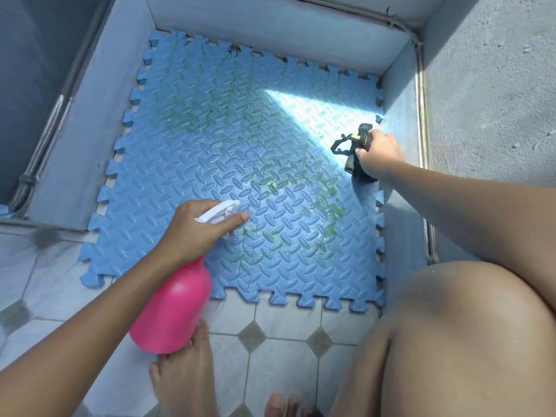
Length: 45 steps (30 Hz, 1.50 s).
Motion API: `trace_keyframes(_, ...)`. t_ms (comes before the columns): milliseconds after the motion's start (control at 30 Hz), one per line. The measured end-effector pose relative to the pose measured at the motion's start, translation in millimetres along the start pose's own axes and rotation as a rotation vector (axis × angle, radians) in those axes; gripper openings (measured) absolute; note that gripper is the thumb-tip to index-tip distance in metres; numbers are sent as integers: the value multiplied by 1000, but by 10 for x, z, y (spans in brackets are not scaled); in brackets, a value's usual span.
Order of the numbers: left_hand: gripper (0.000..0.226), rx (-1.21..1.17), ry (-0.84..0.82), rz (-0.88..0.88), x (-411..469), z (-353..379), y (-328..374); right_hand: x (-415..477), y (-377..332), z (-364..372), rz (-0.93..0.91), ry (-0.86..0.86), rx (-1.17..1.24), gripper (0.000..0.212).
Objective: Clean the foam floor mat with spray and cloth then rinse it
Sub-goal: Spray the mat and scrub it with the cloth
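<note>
A blue foam floor mat (210, 152) of interlocking tiles lies on the floor, with green stains across its middle and right side. My left hand (198, 227) grips the white trigger head of a pink spray bottle (174, 308), nozzle aimed over the mat's near part. My right hand (377, 155) holds a dark crumpled cloth (358, 164) against the mat's right edge, beside the wall. A sunlit patch falls on the mat just left of that hand.
Grey walls (270, 34) close in the mat at the back, left and right. White floor tiles with grey diamonds (282, 335) lie in front. My bare feet (186, 380) and right knee (469, 335) are at the near edge. Rough concrete (493, 94) rises at the right.
</note>
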<state>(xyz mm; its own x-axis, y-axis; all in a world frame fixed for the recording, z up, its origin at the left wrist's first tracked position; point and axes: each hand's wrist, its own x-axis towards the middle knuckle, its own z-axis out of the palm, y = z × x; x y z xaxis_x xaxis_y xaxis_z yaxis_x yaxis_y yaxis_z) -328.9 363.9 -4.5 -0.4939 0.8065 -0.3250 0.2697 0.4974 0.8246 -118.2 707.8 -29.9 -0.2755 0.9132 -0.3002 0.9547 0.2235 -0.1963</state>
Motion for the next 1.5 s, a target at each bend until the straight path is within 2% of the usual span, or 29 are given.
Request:
trace_keyframes(67,56,36,54,-17,-33,-5,17,-28,-120,44,30,-27,-52,37)
trace_keyframes(133,59,58,125,-59,-50,-27,17,-175,-318,125,-91,-37,-66,35)
trace_keyframes(200,56,46,139,-64,-46,-69,-28,-443,-537,287,-333,-55,-52,32)
trace_keyframes(267,51,8,115,-67,-43,-140,-54,-802,-746,517,-646,-121,-86,39)
trace_keyframes(333,51,-39,111,-93,-42,-199,-70,-1197,-876,739,-1009,-267,-128,51)
trace_keyframes(400,51,-77,115,-117,-45,-249,-83,-1505,-888,924,-1347,-456,-160,53)
trace_keyframes(433,52,-102,112,-128,-43,-273,-97,-1586,-872,973,-1469,-538,-183,51)
trace_keyframes(500,59,-142,99,-147,-37,-314,-131,-1542,-871,960,-1575,-642,-193,46)
trace_keyframes(533,64,-155,87,-149,-36,-326,-141,-1446,-889,920,-1560,-633,-177,43)
trace_keyframes(600,72,-190,69,-153,-37,-330,-154,-1160,-938,831,-1395,-471,-142,40)
trace_keyframes(667,76,-229,46,-164,-46,-319,-151,-812,-981,691,-1064,-240,-108,42)
trace_keyframes(733,75,-250,15,-192,-50,-310,-146,-553,-1004,568,-715,-110,-52,44)
trace_keyframes(767,72,-256,-5,-206,-51,-310,-135,-526,-1007,533,-621,-89,-43,44)
trace_keyframes(800,68,-267,-25,-216,-53,-310,-119,-566,-1010,526,-610,-83,-59,44)
trace_keyframes(833,62,-280,-40,-222,-52,-306,-99,-658,-1000,550,-675,-92,-83,45)
trace_keyframes(900,43,-293,-66,-211,-58,-285,-27,-965,-930,656,-935,-187,-88,48)
trace_keyframes(933,34,-289,-85,-204,-68,-275,20,-1135,-887,699,-1078,-296,-85,49)
trace_keyframes(1000,30,-285,-128,-200,-87,-262,97,-1412,-787,703,-1313,-624,-158,44)
trace_keyframes(1067,40,-305,-164,-209,-91,-256,180,-1493,-638,611,-1407,-867,-362,38)
trace_keyframes(1133,46,-316,-200,-207,-66,-250,301,-1380,-407,417,-1408,-902,-528,37)
trace_keyframes(1200,46,-290,-235,-149,15,-246,438,-1118,-180,280,-1301,-757,-549,31)
trace_keyframes(1267,42,-217,-277,-56,145,-180,577,-796,-76,189,-1089,-484,-421,24)
trace_keyframes(1367,50,-62,-391,36,383,64,686,-364,-11,49,-513,-160,-182,27)
trace_keyframes(1433,66,53,-484,71,499,258,706,-166,118,-2,-282,-122,-170,34)
trace_keyframes(1500,73,184,-605,143,577,436,694,-122,208,-33,-240,-140,-187,36)
